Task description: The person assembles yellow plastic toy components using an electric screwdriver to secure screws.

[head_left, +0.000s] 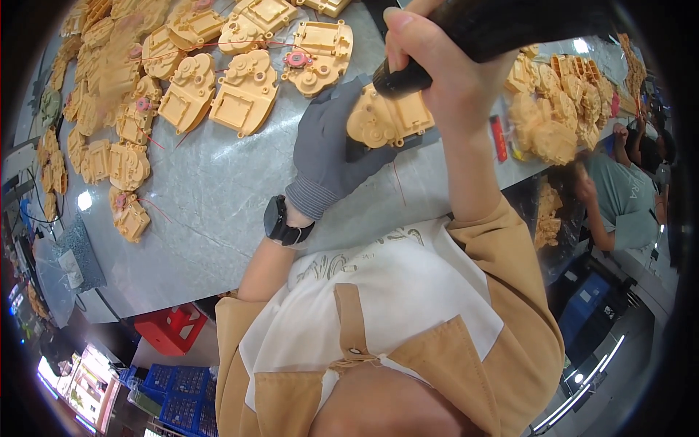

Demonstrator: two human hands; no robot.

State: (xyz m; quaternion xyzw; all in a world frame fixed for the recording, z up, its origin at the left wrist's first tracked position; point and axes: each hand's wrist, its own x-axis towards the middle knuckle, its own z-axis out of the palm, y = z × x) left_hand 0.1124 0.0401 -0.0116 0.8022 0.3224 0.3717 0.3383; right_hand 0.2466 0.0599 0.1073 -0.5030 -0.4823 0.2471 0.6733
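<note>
My left hand (pixel 320 149), in a grey knit glove, is closed on the near-left side of a pale yellow plastic housing (pixel 375 120). The housing has a square recess and round bosses; its underside is hidden. Bare, my right hand (pixel 459 84) wraps round a thick black power-driver-like tool (pixel 510 25), whose blunt end points down over the housing's far edge. Whether its tip touches the housing I cannot tell. A thin red wire (pixel 399 182) hangs below the housing. Similar housings (pixel 244 95) lie just beyond my left hand, one bearing a pink round part (pixel 296 60).
Many yellow housings (pixel 105 80) are heaped at the far left, and another pile (pixel 561 109) stands at the right. A red stick-like object (pixel 499 138) lies on the grey table (pixel 211 197). A red stool (pixel 171 328) is below left. Another person (pixel 619 189) works at far right.
</note>
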